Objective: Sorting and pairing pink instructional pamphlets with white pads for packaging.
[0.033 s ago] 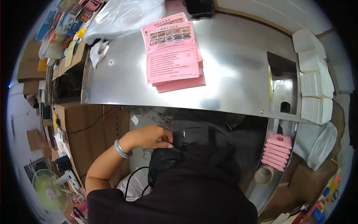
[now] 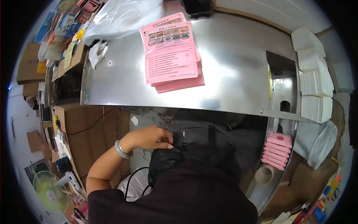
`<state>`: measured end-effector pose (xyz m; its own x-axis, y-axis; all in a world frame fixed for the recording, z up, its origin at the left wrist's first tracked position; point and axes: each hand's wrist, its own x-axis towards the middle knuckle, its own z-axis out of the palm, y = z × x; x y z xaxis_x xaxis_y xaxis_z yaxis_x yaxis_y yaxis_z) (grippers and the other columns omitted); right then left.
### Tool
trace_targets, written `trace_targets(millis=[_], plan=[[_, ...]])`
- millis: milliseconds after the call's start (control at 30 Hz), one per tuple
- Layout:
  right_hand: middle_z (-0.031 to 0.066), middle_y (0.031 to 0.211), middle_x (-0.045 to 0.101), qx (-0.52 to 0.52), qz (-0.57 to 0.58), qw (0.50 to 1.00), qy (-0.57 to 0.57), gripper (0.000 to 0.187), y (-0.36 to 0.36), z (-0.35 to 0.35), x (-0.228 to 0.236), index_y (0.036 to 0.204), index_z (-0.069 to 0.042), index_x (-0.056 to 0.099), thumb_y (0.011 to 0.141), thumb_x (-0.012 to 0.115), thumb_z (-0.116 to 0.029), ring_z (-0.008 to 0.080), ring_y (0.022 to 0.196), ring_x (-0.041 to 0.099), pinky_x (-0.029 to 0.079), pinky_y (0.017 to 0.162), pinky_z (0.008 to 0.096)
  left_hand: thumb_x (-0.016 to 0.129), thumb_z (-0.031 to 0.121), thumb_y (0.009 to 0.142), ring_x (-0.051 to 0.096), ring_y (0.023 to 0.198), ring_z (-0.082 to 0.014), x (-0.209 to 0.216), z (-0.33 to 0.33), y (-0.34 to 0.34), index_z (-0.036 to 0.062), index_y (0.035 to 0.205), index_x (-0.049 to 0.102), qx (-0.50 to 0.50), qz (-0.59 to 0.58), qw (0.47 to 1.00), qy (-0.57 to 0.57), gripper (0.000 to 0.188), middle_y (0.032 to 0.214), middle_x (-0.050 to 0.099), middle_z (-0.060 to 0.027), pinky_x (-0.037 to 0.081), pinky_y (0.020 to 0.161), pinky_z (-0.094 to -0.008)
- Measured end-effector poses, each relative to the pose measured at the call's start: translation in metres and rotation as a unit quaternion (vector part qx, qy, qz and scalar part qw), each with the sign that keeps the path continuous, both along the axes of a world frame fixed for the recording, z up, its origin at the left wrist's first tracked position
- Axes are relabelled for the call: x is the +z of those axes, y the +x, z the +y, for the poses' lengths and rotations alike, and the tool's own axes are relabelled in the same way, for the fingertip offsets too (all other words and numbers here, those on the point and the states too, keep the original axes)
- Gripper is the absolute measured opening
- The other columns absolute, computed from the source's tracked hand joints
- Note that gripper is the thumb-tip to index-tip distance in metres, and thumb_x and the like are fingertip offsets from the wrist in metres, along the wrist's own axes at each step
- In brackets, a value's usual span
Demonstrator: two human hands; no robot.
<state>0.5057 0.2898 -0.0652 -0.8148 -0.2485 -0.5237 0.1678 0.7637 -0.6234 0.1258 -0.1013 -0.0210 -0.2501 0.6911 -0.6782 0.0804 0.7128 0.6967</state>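
My left hand (image 2: 154, 137), with a pale bangle (image 2: 122, 150) at its wrist, is down in front of my lap. Its fingers are curled and the thumb presses at the upper edge of a black mesh bag (image 2: 161, 164), which lies against my dark shirt. A black cord (image 2: 128, 188) loops beside that bag. My right hand does not show; my body hides that side. Ahead of me, a stack of pink printed sheets (image 2: 171, 63) with small food pictures rests on the steel table (image 2: 235, 67).
White paper napkin stacks (image 2: 315, 82) line the table's right side by a rectangular cutout (image 2: 282, 82). Pink packets (image 2: 276, 149) and a cardboard roll (image 2: 263, 174) sit lower right. Clear plastic (image 2: 126, 16) covers the far left corner. Brown cartons (image 2: 84, 138) and a green fan (image 2: 50, 192) stand left.
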Motion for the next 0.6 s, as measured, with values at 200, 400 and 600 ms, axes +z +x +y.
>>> trace_targets(millis=[200, 400, 600], plan=[[0.0151, 0.061, 0.055, -0.135, 0.043, 0.989, 0.044, 0.019, 0.002, -0.034, 0.018, 0.067, -0.002, 0.057, 0.078, 0.069, -0.012, 0.0338, 0.057, 0.057, 0.043, 0.051, 0.0410, 0.072, 0.032, 0.087, 0.067, 0.080, -0.0285, -0.006, -0.004, -0.006, 0.0038, 0.091, 0.071, -0.051, 0.047, 0.997, 0.042, 0.028, 0.082, 0.070, -0.0110, 0.052, 0.075, -0.0363], [0.0153, 0.060, 0.052, -0.275, 0.089, 0.954, 0.083, 0.019, -0.049, -0.068, 0.031, 0.067, -0.002, 0.056, 0.078, 0.070, -0.008, 0.0332, 0.055, 0.054, 0.040, 0.049, 0.0404, 0.073, 0.031, 0.086, 0.070, 0.075, -0.0249, -0.011, -0.006, -0.018, 0.0044, 0.088, 0.073, -0.073, 0.005, 0.997, -0.015, 0.027, 0.079, 0.072, -0.0093, 0.053, 0.070, -0.0344], [0.0150, 0.061, 0.049, -0.329, 0.127, 0.934, 0.061, 0.018, -0.050, -0.056, 0.047, 0.066, -0.003, 0.054, 0.073, 0.071, 0.001, 0.0327, 0.054, 0.052, 0.038, 0.048, 0.0421, 0.072, 0.032, 0.087, 0.070, 0.073, -0.0246, -0.004, 0.000, -0.021, 0.0056, 0.090, 0.075, -0.127, -0.019, 0.989, -0.076, 0.027, 0.078, 0.073, -0.0085, 0.053, 0.069, -0.0331]])
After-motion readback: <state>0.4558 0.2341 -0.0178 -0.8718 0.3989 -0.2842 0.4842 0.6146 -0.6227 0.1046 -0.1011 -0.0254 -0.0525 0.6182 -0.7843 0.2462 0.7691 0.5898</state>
